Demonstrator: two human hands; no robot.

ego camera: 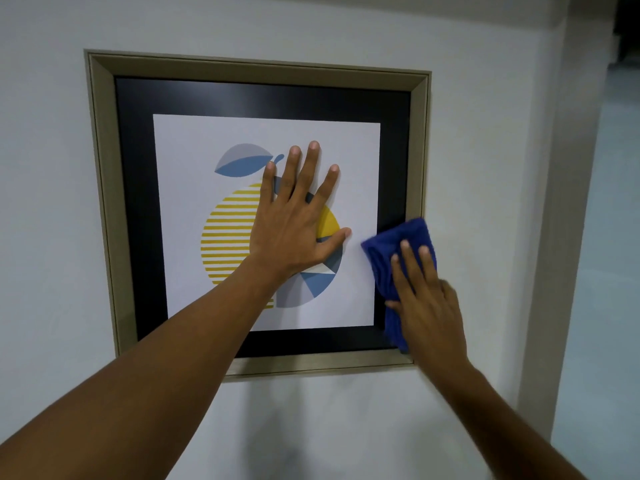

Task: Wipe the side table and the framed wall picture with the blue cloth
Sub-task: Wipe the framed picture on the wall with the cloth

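The framed wall picture (pixel 104 188) hangs on the white wall: a dull gold frame, a black mat and a print of a yellow striped fruit with a blue leaf. My left hand (pixel 294 220) lies flat on the glass over the print, fingers spread, holding nothing. The blue cloth (pixel 398 244) is pressed against the right side of the picture, over the black mat and the frame's lower right part. My right hand (pixel 426 292) lies on the cloth with fingers extended, pinning it to the glass. The side table is out of view.
White wall (pixel 329 420) surrounds the frame. A wall corner (pixel 554 237) runs vertically to the right of the picture, with a pale floor area (pixel 609 271) beyond it.
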